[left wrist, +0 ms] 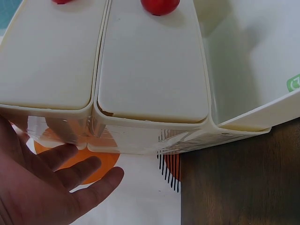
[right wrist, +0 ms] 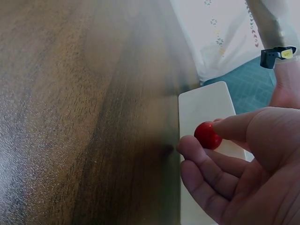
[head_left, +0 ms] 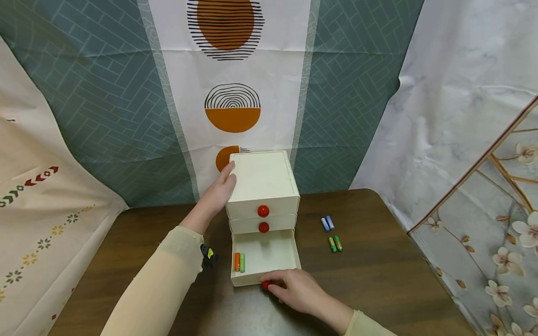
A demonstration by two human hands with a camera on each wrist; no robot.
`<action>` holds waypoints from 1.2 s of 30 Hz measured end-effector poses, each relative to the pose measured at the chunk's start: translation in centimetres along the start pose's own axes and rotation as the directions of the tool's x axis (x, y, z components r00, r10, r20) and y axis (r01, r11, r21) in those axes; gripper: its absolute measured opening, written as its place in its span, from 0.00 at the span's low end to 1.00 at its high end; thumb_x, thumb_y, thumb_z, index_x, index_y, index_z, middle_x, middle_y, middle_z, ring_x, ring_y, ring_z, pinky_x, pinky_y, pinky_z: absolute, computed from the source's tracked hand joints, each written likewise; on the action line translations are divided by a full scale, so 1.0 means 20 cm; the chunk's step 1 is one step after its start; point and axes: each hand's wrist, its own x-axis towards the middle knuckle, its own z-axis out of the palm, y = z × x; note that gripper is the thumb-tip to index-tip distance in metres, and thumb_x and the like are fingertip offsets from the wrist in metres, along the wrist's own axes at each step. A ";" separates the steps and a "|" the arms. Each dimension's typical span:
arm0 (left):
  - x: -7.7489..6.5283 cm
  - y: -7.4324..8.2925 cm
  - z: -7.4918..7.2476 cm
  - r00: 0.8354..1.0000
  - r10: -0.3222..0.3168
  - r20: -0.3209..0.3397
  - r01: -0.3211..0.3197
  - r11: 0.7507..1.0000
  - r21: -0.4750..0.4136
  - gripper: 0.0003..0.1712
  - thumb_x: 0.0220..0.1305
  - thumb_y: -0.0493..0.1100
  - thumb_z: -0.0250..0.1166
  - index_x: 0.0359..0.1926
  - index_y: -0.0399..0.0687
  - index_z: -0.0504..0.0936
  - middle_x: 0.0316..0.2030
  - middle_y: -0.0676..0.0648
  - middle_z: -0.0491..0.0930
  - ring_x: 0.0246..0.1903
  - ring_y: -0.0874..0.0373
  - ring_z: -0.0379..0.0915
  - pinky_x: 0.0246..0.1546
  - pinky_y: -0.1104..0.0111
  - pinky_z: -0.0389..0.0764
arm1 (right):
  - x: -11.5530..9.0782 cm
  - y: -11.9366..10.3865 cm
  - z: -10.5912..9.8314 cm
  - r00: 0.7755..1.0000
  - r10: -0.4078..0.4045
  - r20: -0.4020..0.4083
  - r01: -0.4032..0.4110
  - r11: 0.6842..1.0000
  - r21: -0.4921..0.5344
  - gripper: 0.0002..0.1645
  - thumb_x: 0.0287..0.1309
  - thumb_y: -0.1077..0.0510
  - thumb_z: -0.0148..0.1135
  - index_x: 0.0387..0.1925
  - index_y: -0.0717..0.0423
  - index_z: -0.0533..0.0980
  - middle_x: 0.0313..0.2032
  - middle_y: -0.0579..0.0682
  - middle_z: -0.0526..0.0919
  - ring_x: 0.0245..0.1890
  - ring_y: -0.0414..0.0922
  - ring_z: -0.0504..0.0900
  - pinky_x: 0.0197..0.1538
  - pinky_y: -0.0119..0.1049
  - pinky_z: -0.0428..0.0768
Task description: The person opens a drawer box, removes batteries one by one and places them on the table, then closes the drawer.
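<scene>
A small white drawer cabinet [head_left: 265, 175] stands on the table with its lowest drawer [head_left: 273, 254] pulled out. My right hand [head_left: 300, 290] pinches that drawer's round red knob [right wrist: 207, 136] between thumb and fingers. At the cabinet's upper left side, my left hand [head_left: 216, 192] rests with its fingers extended along the edge; the left wrist view shows these fingers [left wrist: 86, 171] loosely spread beside the side wall. Inside the drawer, an orange battery [head_left: 237, 262] and a light green battery [head_left: 242, 262] lie side by side at the left. Two upper drawers with red knobs [head_left: 263, 211] are closed.
Right of the cabinet, two blue batteries [head_left: 328, 223] and two green batteries [head_left: 335, 244] lie on the dark wooden table [head_left: 378, 280]. Patterned cloths [head_left: 357, 93] hang behind and at both sides. A dark wristband [head_left: 208, 255] sits on the left wrist.
</scene>
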 end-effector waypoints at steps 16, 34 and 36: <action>-0.01 0.00 0.00 1.000 0.006 -0.004 -0.006 1.000 0.009 0.39 0.90 0.62 0.37 0.92 0.66 0.40 0.90 0.49 0.40 0.87 0.44 0.37 0.84 0.40 0.43 | -0.02 -0.02 -0.05 0.997 -0.016 0.081 0.012 0.998 0.054 0.18 0.78 0.53 0.69 0.64 0.41 0.88 0.23 0.33 0.81 0.22 0.30 0.78 0.37 0.32 0.75; -0.01 0.01 -0.01 1.000 0.026 0.004 -0.026 1.000 -0.006 0.39 0.90 0.61 0.37 0.92 0.63 0.39 0.90 0.49 0.39 0.87 0.44 0.37 0.84 0.41 0.44 | -0.01 -0.13 -0.19 0.996 -0.062 0.057 0.062 0.998 -0.010 0.17 0.77 0.48 0.70 0.61 0.43 0.88 0.28 0.31 0.86 0.26 0.29 0.82 0.41 0.34 0.79; -0.01 0.00 -0.01 1.000 0.028 0.005 -0.027 1.000 -0.008 0.39 0.90 0.61 0.37 0.92 0.63 0.39 0.90 0.49 0.39 0.87 0.44 0.37 0.84 0.41 0.44 | 0.00 -0.14 -0.20 0.996 -0.074 0.041 0.074 0.997 -0.018 0.16 0.77 0.49 0.70 0.61 0.43 0.88 0.33 0.31 0.88 0.30 0.28 0.83 0.43 0.35 0.80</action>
